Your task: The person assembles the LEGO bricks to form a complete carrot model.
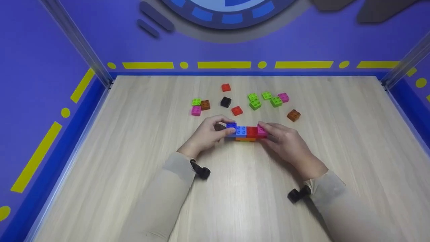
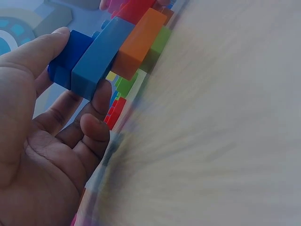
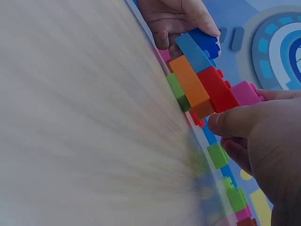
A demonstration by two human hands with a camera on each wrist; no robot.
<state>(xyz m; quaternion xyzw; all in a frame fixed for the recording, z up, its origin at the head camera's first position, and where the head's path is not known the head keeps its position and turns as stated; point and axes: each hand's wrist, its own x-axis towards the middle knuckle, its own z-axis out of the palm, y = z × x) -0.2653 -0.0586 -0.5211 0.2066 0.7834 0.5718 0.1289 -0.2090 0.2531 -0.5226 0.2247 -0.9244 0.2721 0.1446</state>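
A small structure of joined toy building bricks stands between both hands. A green brick is at its bottom, with an orange brick on it. Above lie a light blue brick and a red brick end to end. A dark blue brick tops the left end, a pink brick the right end. My left hand pinches the dark blue end between thumb and fingers. With thumb and fingers, my right hand grips the pink and red end; some fingertips are hidden.
Loose bricks lie behind the hands on the wooden table: a black brick, red bricks, several green bricks, pink bricks and brown bricks. A blue panel walls off the back.
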